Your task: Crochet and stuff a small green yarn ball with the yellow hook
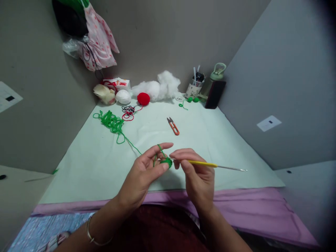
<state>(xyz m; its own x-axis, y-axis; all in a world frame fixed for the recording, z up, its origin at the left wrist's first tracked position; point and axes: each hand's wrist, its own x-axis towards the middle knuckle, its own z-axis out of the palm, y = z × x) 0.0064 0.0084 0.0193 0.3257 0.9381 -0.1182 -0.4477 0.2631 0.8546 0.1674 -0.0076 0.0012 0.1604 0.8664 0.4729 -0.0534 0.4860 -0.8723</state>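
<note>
My left hand (147, 168) pinches a small green crochet piece (167, 162) between thumb and fingers. Green yarn loops over its raised index finger and trails left to a loose heap of green yarn (111, 121) on the table. In my right hand (198, 171) is a double-ended crochet hook (203, 163) with a yellow grip, held like a pen. One hook end points right, past the hand; the other reaches the crochet piece, its tip partly hidden by fingers and yarn. Beyond my hands lie orange thread snips (173, 126), blades pointing away.
Along the back stand a white yarn ball (123, 97), a red yarn ball (143, 99), white stuffing (157, 88), a pen cup (194, 89), a bottle (209, 85) and a leaning phone (215, 94). Small green pieces (193, 99) lie nearby. Grey partitions enclose the table on three sides.
</note>
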